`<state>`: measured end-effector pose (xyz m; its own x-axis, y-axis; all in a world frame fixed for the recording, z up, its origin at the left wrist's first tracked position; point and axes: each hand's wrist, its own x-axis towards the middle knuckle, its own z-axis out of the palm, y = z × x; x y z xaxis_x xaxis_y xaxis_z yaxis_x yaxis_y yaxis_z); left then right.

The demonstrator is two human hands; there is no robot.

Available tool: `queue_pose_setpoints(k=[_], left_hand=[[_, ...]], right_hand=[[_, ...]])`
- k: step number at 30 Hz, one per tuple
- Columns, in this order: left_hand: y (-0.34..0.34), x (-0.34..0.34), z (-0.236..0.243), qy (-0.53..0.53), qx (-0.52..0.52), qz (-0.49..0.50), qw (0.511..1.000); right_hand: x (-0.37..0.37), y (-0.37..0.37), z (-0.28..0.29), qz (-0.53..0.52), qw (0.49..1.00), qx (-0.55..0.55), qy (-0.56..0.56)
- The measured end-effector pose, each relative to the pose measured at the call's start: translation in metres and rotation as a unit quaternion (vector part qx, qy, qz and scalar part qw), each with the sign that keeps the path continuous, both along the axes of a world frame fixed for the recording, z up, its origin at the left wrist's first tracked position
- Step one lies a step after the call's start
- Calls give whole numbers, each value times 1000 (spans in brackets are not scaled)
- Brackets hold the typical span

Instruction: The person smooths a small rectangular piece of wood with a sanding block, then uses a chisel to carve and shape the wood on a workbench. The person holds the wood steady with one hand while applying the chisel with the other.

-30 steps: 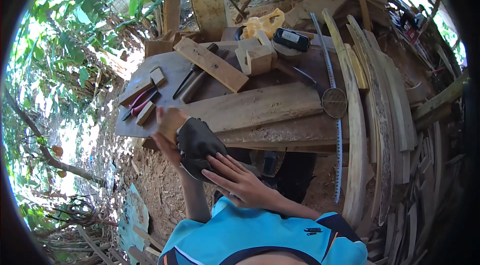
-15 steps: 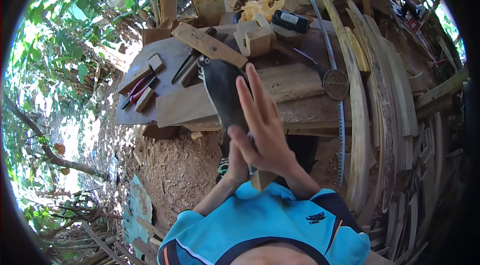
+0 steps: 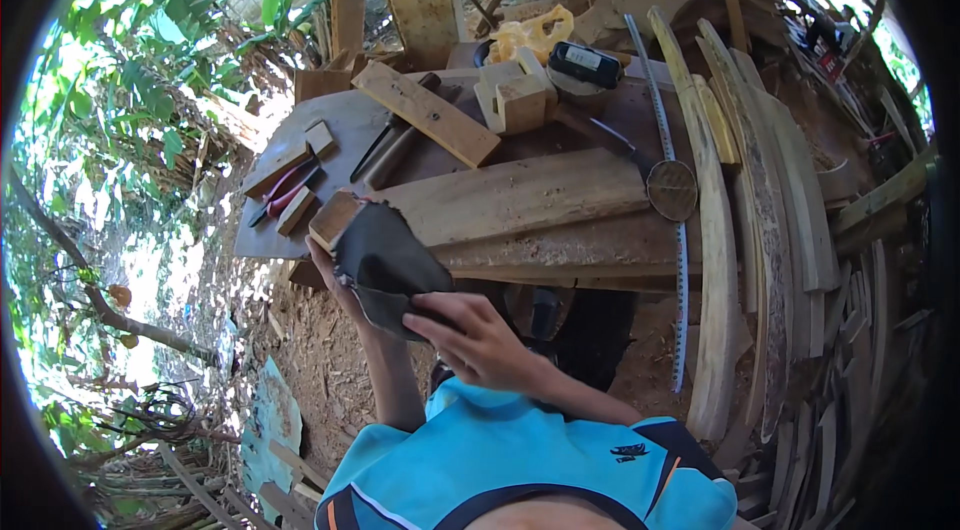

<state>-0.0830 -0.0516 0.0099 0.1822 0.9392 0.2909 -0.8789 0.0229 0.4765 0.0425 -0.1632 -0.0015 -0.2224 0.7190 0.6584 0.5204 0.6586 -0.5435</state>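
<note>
The table (image 3: pixel 610 248) bears a long plank (image 3: pixel 520 195) along its near side. Raised by that table edge, a dark sheet (image 3: pixel 395 245) covers most of a wooden block (image 3: pixel 333 220); the sheet seems thin and pliable, the block stiff, fairly light, best gripped along its sides. On the table's body side, the right hand (image 3: pixel 480 335) rests bent fingers on the sheet, pinching or pressing, I cannot tell; the left hand (image 3: pixel 343 288) clasps the block underneath. The table's edge could catch knuckles; bodyward offers more room

Right fingers (image 3: pixel 442 305), earlier straight, now bent against dark cloth (image 3: pixel 390 248).
</note>
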Motion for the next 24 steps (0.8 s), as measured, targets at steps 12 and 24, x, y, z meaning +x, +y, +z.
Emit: queue_pose_setpoints(k=[12,24], left_hand=[[-14,24,-39,-118,-87,-203,968],[-18,18,-2,94,-27,26,995]], right_hand=[[7,3,24,-35,981,-153,-116],[11,34,10,31,984,-162,70]])
